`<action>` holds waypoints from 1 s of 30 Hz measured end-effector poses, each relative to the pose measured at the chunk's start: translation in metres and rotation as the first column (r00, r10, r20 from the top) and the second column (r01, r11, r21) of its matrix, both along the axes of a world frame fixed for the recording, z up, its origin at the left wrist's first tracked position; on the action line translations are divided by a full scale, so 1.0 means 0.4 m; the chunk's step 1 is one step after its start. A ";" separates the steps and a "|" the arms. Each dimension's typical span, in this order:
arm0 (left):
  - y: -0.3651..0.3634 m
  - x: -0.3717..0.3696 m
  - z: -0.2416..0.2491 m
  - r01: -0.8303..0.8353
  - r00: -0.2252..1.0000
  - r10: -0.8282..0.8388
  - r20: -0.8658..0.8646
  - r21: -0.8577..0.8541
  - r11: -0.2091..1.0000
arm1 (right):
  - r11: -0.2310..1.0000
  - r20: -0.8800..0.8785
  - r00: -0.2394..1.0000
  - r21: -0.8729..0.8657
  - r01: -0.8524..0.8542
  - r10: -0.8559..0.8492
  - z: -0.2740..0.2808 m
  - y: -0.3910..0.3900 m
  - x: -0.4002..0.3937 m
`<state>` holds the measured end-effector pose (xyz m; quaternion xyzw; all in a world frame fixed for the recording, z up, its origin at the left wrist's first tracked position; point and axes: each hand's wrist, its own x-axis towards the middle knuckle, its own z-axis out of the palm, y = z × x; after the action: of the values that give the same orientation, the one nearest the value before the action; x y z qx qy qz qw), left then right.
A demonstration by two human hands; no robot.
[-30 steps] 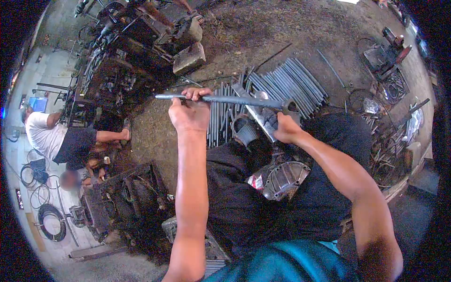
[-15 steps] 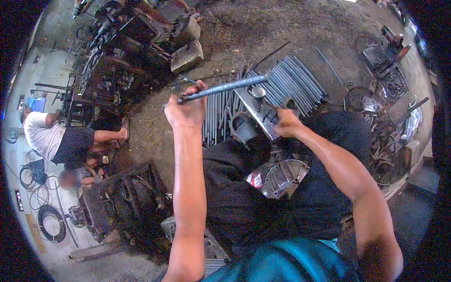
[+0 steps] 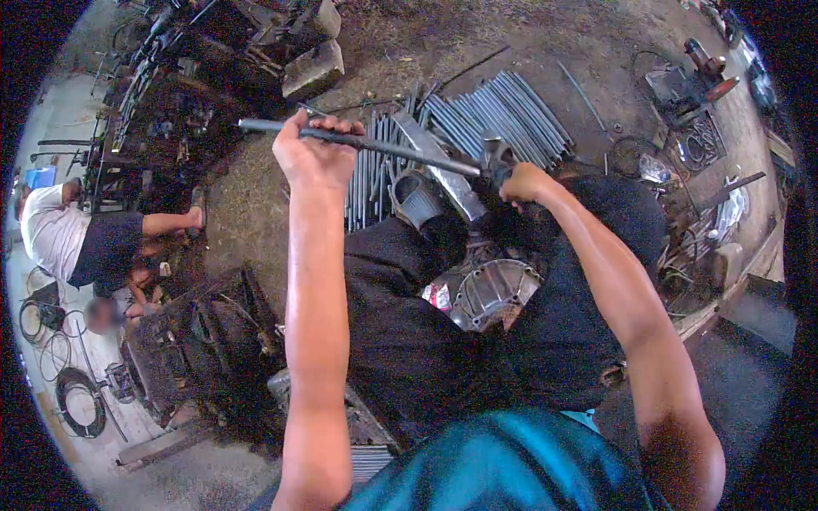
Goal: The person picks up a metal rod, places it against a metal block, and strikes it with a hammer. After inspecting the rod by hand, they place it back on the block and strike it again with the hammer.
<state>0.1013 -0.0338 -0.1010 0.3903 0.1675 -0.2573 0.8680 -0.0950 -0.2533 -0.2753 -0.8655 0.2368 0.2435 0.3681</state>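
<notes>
Head view: gripping long grey cylindrical metal rod [image 3: 388, 149] in left hand [image 3: 317, 157], nearly nine-to-three o'clock; right hand [image 3: 525, 183] curled just beyond three-o'clock tip, can't tell on what.

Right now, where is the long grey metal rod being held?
In the head view, the rod is above and left of centre, held in the left hand, with one end near the right hand.
</notes>
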 end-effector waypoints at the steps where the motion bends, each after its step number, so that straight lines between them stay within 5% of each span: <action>1: 0.001 0.000 -0.003 0.001 1.000 -0.001 -0.004 0.000 1.000 | 0.982 -0.069 0.985 0.093 0.163 -0.157 -0.019 0.007 -0.003; 3: 0.003 -0.003 -0.003 0.157 0.986 -0.158 0.049 0.024 0.987 | 0.979 -0.052 0.989 0.143 0.143 -0.137 -0.040 0.013 -0.003; 8: -0.014 -0.025 -0.008 0.222 0.967 -0.233 0.105 0.108 0.969 | 0.961 -0.105 0.994 0.276 0.031 -0.002 -0.048 0.024 0.016; 10: -0.018 -0.026 -0.014 0.233 0.965 -0.245 0.097 0.124 0.965 | 0.982 -0.079 0.980 0.051 -0.180 0.183 -0.071 0.030 0.028; 13: -0.017 -0.033 -0.012 0.259 0.949 -0.280 0.143 0.152 0.954 | 0.982 -0.049 0.985 -0.088 -0.169 0.165 -0.053 0.029 0.020; 17: -0.022 -0.046 0.002 0.249 0.950 -0.278 0.141 0.194 0.949 | 0.985 -0.140 0.985 -0.129 -0.115 0.097 -0.056 0.019 0.048; 20: -0.017 -0.035 -0.014 0.261 0.944 -0.294 0.150 0.205 0.943 | 0.999 -0.109 0.994 0.044 0.018 -0.013 -0.035 0.008 0.067; 23: -0.015 -0.035 -0.016 0.279 0.937 -0.313 0.156 0.209 0.937 | 0.984 -0.072 0.983 -0.033 -0.174 0.171 -0.095 0.002 0.093; 25: -0.012 -0.036 -0.014 0.284 0.935 -0.319 0.156 0.214 0.935 | 0.992 -0.145 0.985 0.073 0.103 -0.092 -0.085 0.016 0.108; 30: -0.003 -0.031 -0.018 0.288 0.940 -0.318 0.123 0.213 0.934 | 0.905 -0.210 0.930 0.244 0.348 -0.301 0.010 0.041 0.117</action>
<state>0.0887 -0.0351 -0.1084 0.5120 0.0612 -0.3399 0.7865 -0.0483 -0.2370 -0.2713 -0.7299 0.3717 0.2813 0.5000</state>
